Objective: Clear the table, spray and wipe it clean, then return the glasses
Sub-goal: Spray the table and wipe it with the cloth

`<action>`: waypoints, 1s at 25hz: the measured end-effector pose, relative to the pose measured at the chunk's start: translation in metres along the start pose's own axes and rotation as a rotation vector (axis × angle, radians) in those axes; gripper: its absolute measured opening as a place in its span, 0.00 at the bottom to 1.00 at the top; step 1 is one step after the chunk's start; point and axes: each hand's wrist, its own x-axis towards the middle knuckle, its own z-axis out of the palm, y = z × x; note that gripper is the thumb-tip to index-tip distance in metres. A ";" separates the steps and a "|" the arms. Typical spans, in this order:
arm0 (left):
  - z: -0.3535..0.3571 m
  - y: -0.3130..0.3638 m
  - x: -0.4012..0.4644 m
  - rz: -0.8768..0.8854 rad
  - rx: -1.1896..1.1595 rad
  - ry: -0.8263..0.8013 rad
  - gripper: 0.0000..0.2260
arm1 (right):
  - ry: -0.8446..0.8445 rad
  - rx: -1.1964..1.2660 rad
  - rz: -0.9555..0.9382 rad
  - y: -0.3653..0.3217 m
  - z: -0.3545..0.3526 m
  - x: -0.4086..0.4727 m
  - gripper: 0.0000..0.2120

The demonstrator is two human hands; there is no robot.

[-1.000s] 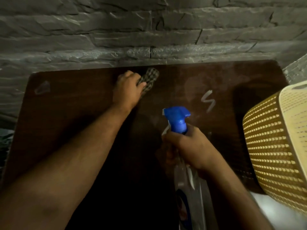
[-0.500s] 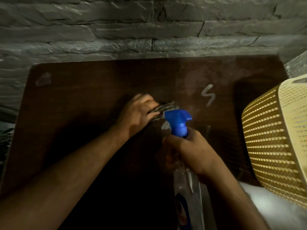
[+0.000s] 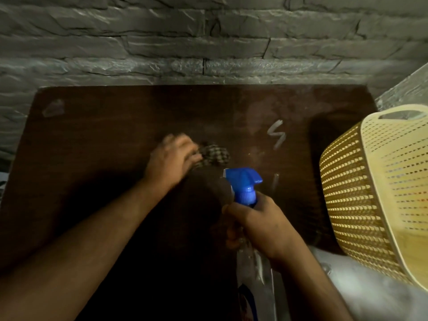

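Head view. Wiping step in hand, by the look of it: left hand [image 3: 172, 158], blurred, at frame centre, fingers curled over a bunched checked cloth [image 3: 214, 154] and pressing it onto the dark brown table [image 3: 104, 140]. Right hand [image 3: 259, 224] lower and right of centre, wrapped round the neck of the spray bottle [image 3: 254, 274], blue trigger head [image 3: 243, 181] upward, nozzle toward the right; no finger seen on the trigger, so likely idle. No glasses anywhere in frame; table top bare of tableware, so clearing judged done.

Still marked: pale zigzag smear [image 3: 276, 134] right of the cloth, a short streak [image 3: 275, 181] just beside the trigger head, a dull patch [image 3: 53, 108] at upper left. Next move probably calls for carrying the cloth rightward across the zigzag, later out to the far-left patch.

Edges and room: far edge of the table tight against the grey stone wall [image 3: 208, 42] along the top of the frame. Wide open surface to the left and above the cloth. Right side cramped by a cream perforated basket [image 3: 370, 193] overlapping the table's right edge in frame, near the bottle hand; risk of knocking it with the bottle on a rightward sweep. Near edge hidden under the forearms.
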 end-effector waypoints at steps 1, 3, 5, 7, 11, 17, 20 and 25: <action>-0.003 -0.003 0.022 -0.152 0.031 0.043 0.10 | 0.005 0.006 0.009 0.003 -0.002 0.001 0.11; -0.002 0.010 0.060 -0.357 0.074 0.114 0.10 | -0.005 0.010 0.034 0.010 -0.003 0.001 0.12; 0.012 0.040 0.056 -0.301 0.014 0.025 0.10 | -0.014 -0.001 0.026 0.015 -0.002 0.000 0.11; 0.023 0.059 0.006 -0.027 -0.050 -0.111 0.11 | -0.003 -0.019 -0.006 0.022 -0.001 -0.006 0.09; 0.001 0.023 -0.027 -0.068 0.027 0.009 0.09 | 0.004 -0.064 -0.019 0.030 -0.011 -0.017 0.08; 0.027 0.071 -0.004 -0.193 -0.003 0.029 0.09 | 0.018 -0.106 -0.034 0.043 -0.011 -0.029 0.08; 0.028 0.071 -0.040 -0.176 -0.052 0.053 0.10 | 0.014 -0.162 -0.052 0.052 -0.015 -0.043 0.07; 0.025 0.092 -0.095 0.003 -0.019 -0.038 0.09 | -0.003 -0.202 -0.092 0.062 -0.029 -0.066 0.07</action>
